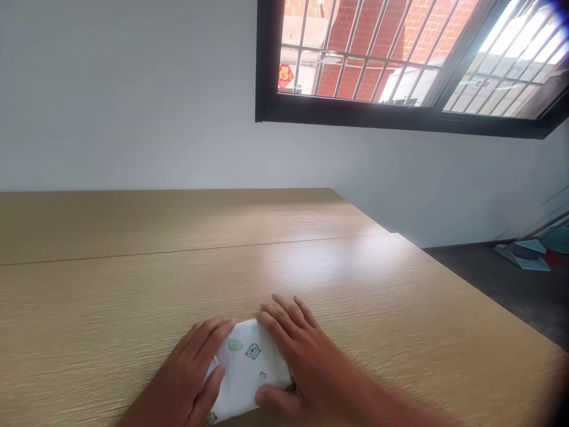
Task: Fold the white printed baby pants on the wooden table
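A folded white cloth [243,367] with small green and grey cartoon prints lies on the light oak-grain tabletop [186,284], near the lower edge of the head view. My left hand [186,370] grips its left side, with the thumb across the near face. My right hand [284,350] holds its right side, fingers spread over the far edge and thumb along the near edge. The cloth's lowest corner runs out of the picture, and my hands cover both of its sides.
The table has a straight seam across it, and its right edge drops to a dark floor. On that floor lies a heap of teal, dark and red flat items [524,254]. A black-framed barred window [355,112] is set in the white wall above.
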### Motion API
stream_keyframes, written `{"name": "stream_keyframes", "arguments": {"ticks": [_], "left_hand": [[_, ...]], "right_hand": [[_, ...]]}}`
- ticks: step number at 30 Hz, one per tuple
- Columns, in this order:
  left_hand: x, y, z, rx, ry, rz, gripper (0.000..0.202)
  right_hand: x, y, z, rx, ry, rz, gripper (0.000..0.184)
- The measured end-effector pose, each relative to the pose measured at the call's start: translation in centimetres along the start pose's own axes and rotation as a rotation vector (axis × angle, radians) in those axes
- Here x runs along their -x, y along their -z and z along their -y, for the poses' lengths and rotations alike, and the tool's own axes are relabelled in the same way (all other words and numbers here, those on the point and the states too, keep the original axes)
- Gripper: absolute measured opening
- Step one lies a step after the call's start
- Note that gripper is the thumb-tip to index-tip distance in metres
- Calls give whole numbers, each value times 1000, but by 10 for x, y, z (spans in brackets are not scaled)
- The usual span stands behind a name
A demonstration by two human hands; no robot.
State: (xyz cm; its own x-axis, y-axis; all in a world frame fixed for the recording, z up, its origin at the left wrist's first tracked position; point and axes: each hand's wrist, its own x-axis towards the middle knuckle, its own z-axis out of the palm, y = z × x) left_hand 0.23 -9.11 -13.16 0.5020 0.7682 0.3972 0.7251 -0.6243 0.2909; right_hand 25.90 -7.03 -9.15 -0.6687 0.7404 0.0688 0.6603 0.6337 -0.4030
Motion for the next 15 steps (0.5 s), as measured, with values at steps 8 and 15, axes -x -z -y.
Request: {"name": "stream_keyframes", "arguments": {"ticks": [8, 15], "left_hand": [[-11, 12, -10, 275, -3, 134, 28], [-3, 2, -6, 383, -78, 91, 15]], "right_hand": [[-2, 7, 0, -116, 169, 21, 64], [-1, 3, -2, -116, 215, -1, 52]]}}
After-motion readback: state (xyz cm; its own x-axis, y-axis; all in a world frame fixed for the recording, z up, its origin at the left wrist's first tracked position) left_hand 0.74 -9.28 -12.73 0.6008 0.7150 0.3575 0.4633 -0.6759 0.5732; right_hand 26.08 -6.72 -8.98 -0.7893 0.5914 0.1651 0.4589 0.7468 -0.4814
